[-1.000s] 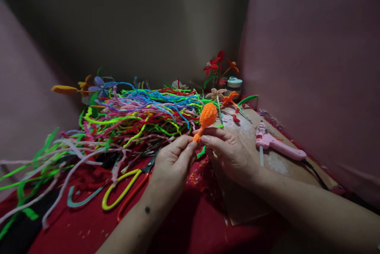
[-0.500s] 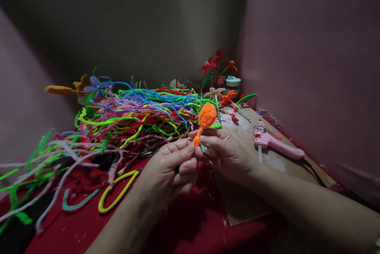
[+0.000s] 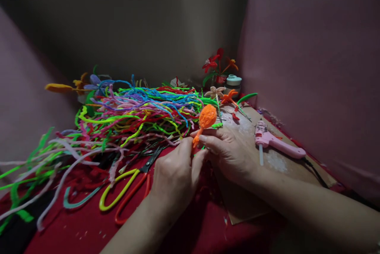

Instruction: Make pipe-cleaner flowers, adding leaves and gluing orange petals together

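My two hands meet over the red cloth (image 3: 190, 226), both pinching the thin stem of an orange pipe-cleaner bud (image 3: 207, 116). The fuzzy oval head stands upright above my fingers. My right hand (image 3: 228, 151) grips the stem just under the head with thumb and forefinger. My left hand (image 3: 178, 175) is closed around the lower end of the stem, its back turned to me. A bit of green pipe cleaner shows between the hands.
A big heap of mixed-colour pipe cleaners (image 3: 130, 111) covers the left and middle. Scissors with yellow and red handles (image 3: 127, 190) lie beside my left hand. A pink glue gun (image 3: 276, 145) rests on cardboard (image 3: 249, 202) at right. Finished pipe-cleaner flowers (image 3: 218, 66) and a small jar (image 3: 233, 82) stand at the back.
My left hand has rolled over so its back faces me, and its fingers have shifted lower on the stem. The orange bud has stayed upright in nearly the same spot.
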`<action>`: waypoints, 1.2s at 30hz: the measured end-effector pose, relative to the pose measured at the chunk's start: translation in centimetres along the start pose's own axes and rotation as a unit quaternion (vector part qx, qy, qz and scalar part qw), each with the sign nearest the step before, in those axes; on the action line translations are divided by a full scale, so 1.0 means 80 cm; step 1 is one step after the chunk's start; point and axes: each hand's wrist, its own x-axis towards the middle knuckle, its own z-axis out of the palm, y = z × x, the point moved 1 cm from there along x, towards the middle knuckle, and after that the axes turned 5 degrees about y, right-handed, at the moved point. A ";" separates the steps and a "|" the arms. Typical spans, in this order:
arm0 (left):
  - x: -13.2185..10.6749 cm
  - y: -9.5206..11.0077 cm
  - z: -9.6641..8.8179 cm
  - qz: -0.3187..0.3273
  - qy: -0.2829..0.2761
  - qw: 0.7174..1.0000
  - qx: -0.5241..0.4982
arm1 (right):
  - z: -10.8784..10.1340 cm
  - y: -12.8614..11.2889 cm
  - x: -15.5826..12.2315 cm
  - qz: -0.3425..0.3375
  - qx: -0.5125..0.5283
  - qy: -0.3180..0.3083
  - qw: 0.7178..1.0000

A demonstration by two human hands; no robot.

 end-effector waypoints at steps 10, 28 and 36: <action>0.008 -0.003 -0.002 -0.023 0.004 0.995 -0.099 | 0.001 0.000 -0.002 -0.034 -0.065 -0.005 0.997; 0.020 0.007 -0.018 -0.364 -0.185 0.709 -0.576 | 0.001 -0.010 -0.002 0.024 -0.019 -0.044 0.999; 0.018 0.001 -0.016 -0.330 -0.253 0.667 -0.618 | -0.001 -0.005 0.000 0.026 0.011 -0.064 0.998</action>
